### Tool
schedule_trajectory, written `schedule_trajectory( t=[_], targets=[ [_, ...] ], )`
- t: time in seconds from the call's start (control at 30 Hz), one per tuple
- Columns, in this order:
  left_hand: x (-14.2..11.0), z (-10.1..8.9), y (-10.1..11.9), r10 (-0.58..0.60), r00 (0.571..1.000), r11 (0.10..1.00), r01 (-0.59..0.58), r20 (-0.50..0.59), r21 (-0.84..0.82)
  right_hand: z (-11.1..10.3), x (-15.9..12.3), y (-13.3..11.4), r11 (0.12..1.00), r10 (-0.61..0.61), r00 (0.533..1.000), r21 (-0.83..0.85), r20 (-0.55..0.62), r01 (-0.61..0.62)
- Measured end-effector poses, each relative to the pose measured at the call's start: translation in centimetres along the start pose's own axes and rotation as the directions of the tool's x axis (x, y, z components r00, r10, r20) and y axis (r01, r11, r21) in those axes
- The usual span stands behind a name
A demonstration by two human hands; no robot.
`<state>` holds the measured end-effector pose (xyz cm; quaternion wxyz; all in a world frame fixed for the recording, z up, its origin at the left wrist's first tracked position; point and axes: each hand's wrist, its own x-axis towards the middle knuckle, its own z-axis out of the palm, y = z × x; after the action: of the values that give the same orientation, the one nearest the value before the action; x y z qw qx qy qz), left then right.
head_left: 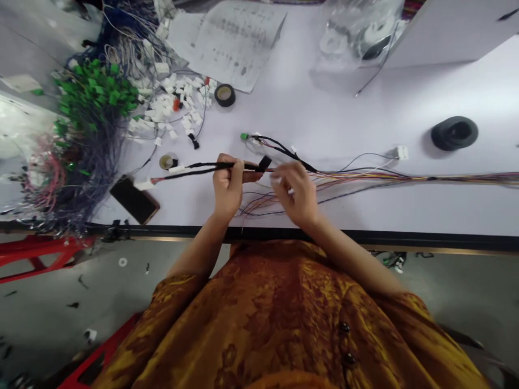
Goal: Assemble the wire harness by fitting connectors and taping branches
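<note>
A wire harness point(365, 177) of many coloured wires runs across the white table point(332, 108) from the right edge to my hands. Its left part is wrapped in black tape point(194, 168) and ends in white connectors. My left hand point(228, 186) is closed around the taped section. My right hand point(294, 192) is curled just to the right, its fingers pinched on the wires, and a loose black tape end point(265, 162) sticks up between the hands. A branch with a green connector point(244, 136) lies just beyond.
A black phone point(134, 200) lies near the table's front edge at left. Piles of wires with green connectors point(95, 89) and white connectors point(178, 102) fill the far left. Two tape rolls point(224, 95), point(454, 133), a paper sheet point(235, 40) and a plastic bag point(357, 29) lie farther back.
</note>
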<state>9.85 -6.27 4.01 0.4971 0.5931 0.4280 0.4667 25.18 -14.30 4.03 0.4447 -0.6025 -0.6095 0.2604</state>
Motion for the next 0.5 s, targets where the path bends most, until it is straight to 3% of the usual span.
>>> schedule_trajectory(
  t=[0.07, 0.1, 0.2, 0.27, 0.3, 0.37, 0.43, 0.5],
  targets=[
    [-0.9, -0.3, 0.3, 0.127, 0.986, 0.983, -0.14, 0.107, 0.122, -0.1, 2.6, 0.4, 0.983, 0.175, 0.984, 0.064, -0.037, -0.172],
    [-1.3, -0.5, 0.3, 0.176, 0.969, 0.96, -0.208, 0.172, 0.19, -0.2, 4.0, 0.7, 0.96, 0.266, 0.964, 0.093, 0.012, -0.266],
    [-2.4, -1.1, -0.1, 0.218, 0.927, 0.888, -0.318, 0.305, 0.331, -0.3, 6.6, 1.6, 0.861, 0.427, 0.845, 0.139, 0.322, -0.489],
    [-2.7, -1.3, -0.5, 0.219, 0.929, 0.883, -0.319, 0.299, 0.343, -0.4, 6.9, 2.3, 0.778, 0.468, 0.774, 0.216, 0.426, -0.589],
    [-2.7, -1.3, -0.7, 0.219, 0.941, 0.898, -0.298, 0.258, 0.324, -0.6, 6.7, 2.6, 0.728, 0.489, 0.764, 0.286, 0.421, -0.623],
    [-2.5, -1.0, -1.0, 0.169, 0.978, 0.955, -0.193, 0.121, 0.227, -1.0, 6.1, 3.3, 0.641, 0.527, 0.782, 0.449, 0.334, -0.623],
    [-1.9, -0.5, -1.3, 0.042, 0.998, 0.996, -0.045, 0.035, 0.073, -1.5, 5.2, 3.7, 0.629, 0.521, 0.817, 0.536, 0.247, -0.563],
    [-1.1, 0.3, -1.5, -0.081, 0.991, 0.996, 0.085, 0.11, -0.035, -2.0, 4.4, 3.8, 0.681, 0.488, 0.851, 0.526, 0.194, -0.51]
  ],
)
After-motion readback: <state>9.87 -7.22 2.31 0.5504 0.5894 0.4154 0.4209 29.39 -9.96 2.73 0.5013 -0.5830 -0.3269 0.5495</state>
